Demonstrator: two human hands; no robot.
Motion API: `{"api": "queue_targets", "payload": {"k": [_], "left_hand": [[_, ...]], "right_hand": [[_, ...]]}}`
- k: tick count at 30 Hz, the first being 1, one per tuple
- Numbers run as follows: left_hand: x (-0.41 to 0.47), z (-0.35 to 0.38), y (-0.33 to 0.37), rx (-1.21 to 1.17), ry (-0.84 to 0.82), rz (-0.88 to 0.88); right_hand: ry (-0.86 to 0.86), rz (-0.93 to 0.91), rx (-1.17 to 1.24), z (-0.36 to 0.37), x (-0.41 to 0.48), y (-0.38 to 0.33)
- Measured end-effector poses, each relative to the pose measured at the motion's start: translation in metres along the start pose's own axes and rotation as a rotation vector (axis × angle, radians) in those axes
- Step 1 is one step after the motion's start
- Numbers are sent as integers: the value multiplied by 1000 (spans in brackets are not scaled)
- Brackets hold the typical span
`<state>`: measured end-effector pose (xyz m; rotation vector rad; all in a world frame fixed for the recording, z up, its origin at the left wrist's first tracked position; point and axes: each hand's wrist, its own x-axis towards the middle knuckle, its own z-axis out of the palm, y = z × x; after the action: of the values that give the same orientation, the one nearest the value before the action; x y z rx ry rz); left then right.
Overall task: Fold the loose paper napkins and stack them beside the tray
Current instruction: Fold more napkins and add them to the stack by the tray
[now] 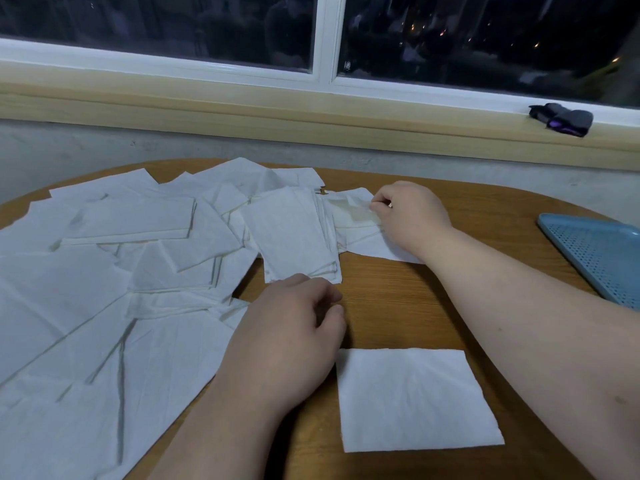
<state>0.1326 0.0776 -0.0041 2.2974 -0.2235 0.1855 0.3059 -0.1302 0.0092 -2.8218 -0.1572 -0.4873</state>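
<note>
With our right hand (412,216) pinching a napkin (353,216) at the pile's (104,271) right side toward the table's (398,299) far edge, and our left hand (287,327) loosely curled and empty mid-table, we should peel only that sheet free, match its corners, then crease it before stacking it by the tray (595,251).

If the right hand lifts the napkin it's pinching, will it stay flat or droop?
Probably droop: the napkin is crumpled where the right hand pinches it. It looks thin and light, like the creased sheets on the table, so a push would likely wrinkle it rather than slide it whole.
</note>
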Motion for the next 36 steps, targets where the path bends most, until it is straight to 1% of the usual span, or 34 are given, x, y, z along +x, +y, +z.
{"api": "queue_targets", "payload": {"k": [5,9,11,16,19,25,33,36], "left_hand": [[-1,-1,0,2,-18,0],[-3,-3,1,20,-20,7],[-5,-5,2,47,-27,19],[-17,-11,8,112,-82,30],[-27,-14,11,138,-132,-5],[-44,-12,17,134,-178,11],[-46,-11,12,139,-215,61],[-44,-11,9,157,-224,80]], "right_hand": [[61,10,67,-22,-23,-3],[53,-1,91,-54,-75,-16],[27,-28,48,-72,-113,-25],[-105,-94,-118,-100,-209,-42],[-86,-143,-163,-96,-244,-41],[-26,-196,-197,-74,-267,-44],[97,-185,-162,-74,-267,-52],[86,-184,-163,-71,-265,-56]]}}
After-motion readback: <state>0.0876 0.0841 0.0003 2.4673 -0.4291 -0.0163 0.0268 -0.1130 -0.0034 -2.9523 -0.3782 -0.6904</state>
